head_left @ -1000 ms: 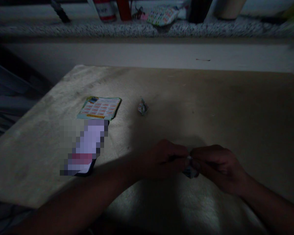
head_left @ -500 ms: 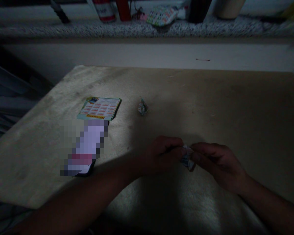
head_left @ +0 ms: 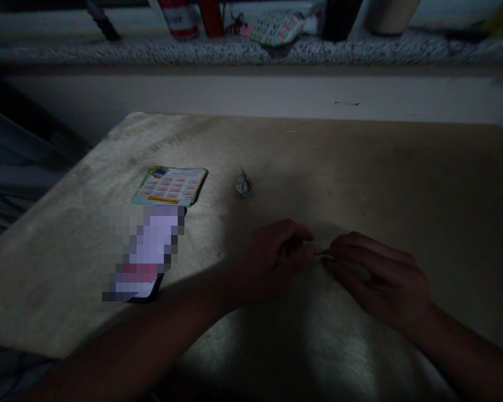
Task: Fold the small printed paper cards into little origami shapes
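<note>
A small folded piece of paper [head_left: 323, 253] is held between my two hands above the table and shows almost edge-on as a thin pale strip. My left hand [head_left: 276, 259] pinches its left end with thumb and forefinger. At the other end, the thumb and fingertips of my right hand [head_left: 381, 276] are closed on it. Most of the paper is hidden by the fingers. Beyond the hands, to the left, a small folded paper piece [head_left: 243, 184] with printed marks stands on the table.
A stack of printed cards [head_left: 171, 185] lies left on the table [head_left: 385, 167], with a blurred-out phone [head_left: 151, 251] just in front of it. Behind the table runs a speckled stone sill [head_left: 235, 54] holding a red-and-white can [head_left: 179, 19], a patterned packet [head_left: 279, 28] and other containers.
The paper has turned from showing its printed triangular face to nearly edge-on. My right hand has rotated and its fingers are straighter; my left fingers have shifted slightly.
</note>
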The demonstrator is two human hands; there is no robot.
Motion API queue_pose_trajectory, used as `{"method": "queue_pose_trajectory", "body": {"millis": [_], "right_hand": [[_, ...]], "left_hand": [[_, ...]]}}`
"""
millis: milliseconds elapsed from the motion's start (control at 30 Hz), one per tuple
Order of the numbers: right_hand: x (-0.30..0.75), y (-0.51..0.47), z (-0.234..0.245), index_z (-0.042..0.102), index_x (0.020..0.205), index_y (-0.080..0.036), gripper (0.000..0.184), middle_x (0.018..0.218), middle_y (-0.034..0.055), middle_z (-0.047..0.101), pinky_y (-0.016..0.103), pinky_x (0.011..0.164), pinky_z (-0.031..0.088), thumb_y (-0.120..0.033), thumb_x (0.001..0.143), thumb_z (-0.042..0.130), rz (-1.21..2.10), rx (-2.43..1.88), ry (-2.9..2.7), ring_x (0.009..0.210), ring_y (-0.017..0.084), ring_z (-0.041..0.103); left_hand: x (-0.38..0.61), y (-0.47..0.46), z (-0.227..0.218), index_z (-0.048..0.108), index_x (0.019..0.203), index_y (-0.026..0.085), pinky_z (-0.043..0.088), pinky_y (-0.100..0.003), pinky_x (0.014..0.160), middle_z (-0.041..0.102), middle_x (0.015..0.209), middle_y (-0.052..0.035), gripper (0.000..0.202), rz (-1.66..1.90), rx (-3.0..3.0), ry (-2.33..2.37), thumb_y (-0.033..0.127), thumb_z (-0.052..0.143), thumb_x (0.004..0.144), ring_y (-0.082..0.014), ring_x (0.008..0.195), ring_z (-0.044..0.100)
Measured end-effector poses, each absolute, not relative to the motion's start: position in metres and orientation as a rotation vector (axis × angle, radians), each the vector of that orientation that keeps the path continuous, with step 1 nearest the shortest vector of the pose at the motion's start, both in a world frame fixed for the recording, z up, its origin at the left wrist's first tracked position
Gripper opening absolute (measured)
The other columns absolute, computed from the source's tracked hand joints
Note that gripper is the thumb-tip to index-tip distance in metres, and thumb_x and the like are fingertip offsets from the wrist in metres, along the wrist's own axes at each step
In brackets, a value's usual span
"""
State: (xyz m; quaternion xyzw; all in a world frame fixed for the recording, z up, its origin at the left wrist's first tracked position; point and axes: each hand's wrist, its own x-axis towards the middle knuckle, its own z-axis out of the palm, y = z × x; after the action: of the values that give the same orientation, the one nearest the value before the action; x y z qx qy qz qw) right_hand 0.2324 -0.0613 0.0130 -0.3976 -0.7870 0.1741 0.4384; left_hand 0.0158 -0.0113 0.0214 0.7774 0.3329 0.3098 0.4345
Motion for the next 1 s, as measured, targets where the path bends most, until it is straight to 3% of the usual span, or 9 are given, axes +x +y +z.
{"method": "queue_pose_trajectory", "body": {"millis": [200, 467, 667, 1000], "right_hand": [[0.23, -0.0611, 0.0148, 0.066, 0.102, -0.018, 0.022, 0.084, 0.005, 0.067, 0.027, 0.061, 0.054, -0.002, 0.086, 0.066, 0.587, -0.984, -1.929, 0.073, 0.014, 0.065], [0.229, -0.0617, 0.0179, 0.064, 0.1, -0.018, 0.02, 0.082, 0.0058, 0.066, 0.03, 0.062, 0.053, -0.002, 0.088, 0.063, 0.649, -0.973, -1.949, 0.074, 0.016, 0.063], [0.2284, -0.0617, 0.0171, 0.066, 0.1, -0.019, 0.022, 0.082, 0.0054, 0.066, 0.03, 0.061, 0.052, -0.002, 0.086, 0.064, 0.657, -0.98, -1.908, 0.073, 0.016, 0.063], [0.2282, -0.0637, 0.0182, 0.068, 0.096, -0.019, 0.017, 0.087, 0.004, 0.065, 0.023, 0.059, 0.051, -0.004, 0.088, 0.064, 0.63, -1.03, -1.819, 0.073, 0.011, 0.064]], "left_hand": [[0.0193, -0.0116, 0.0194, 0.066, 0.093, 0.016, 0.049, -0.023, 0.069, 0.066, 0.082, -0.003, 0.008, 0.977, 2.121, 0.601, 0.023, 0.063, 0.092, -0.0114, 0.075, 0.062], [0.0219, -0.0153, 0.0202, 0.067, 0.087, 0.014, 0.046, -0.021, 0.062, 0.063, 0.072, 0.0002, 0.01, 0.888, 2.014, 0.696, 0.024, 0.065, 0.089, -0.009, 0.064, 0.057], [0.0228, -0.0153, 0.0157, 0.068, 0.082, 0.014, 0.045, -0.021, 0.062, 0.064, 0.072, -0.0008, 0.01, 1.009, 1.934, 0.647, 0.022, 0.067, 0.089, -0.0087, 0.064, 0.058], [0.0235, -0.0157, 0.0156, 0.07, 0.081, 0.014, 0.048, -0.023, 0.062, 0.067, 0.073, -0.0029, 0.009, 1.123, 1.844, 0.631, 0.02, 0.07, 0.087, -0.0104, 0.066, 0.061]]}}
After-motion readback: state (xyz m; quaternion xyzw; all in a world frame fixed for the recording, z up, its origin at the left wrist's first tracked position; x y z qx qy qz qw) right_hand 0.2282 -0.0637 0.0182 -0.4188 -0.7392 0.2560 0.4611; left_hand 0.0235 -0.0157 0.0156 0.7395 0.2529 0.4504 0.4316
